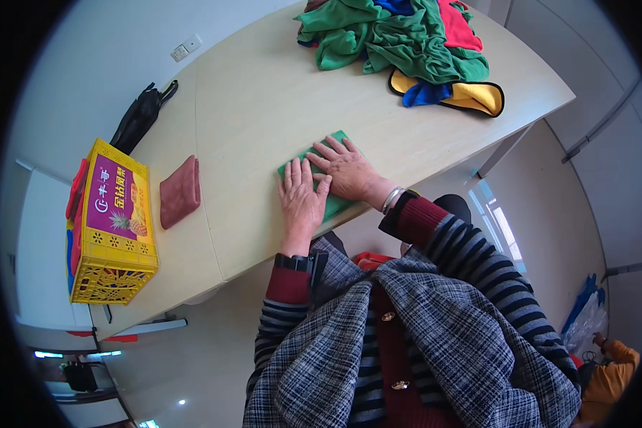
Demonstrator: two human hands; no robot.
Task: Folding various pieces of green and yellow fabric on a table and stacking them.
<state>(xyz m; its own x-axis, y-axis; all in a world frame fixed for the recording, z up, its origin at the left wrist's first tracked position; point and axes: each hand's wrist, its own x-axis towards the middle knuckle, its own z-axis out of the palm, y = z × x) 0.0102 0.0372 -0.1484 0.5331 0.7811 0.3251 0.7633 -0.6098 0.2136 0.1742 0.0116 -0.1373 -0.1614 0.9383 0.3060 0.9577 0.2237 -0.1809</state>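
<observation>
Green cloth (335, 207), folded flat, lies on the pale table (264, 107) near its front edge, under both palms. Left hand (301, 202) lies released and flat, fingers spread toward 12 o'clock, covering the cloth's left part. Right hand (348, 171) rests at its 2 o'clock, also open and flat, touching the left one and grasping nothing. A dark red folded cloth (180, 191) lies well apart at 9 o'clock, beside a yellow crate (113, 225). A heap of coloured cloths (406, 43) sits at 1 o'clock.

head-worn fisheye, looking steeply down, table (264, 107) close below
</observation>
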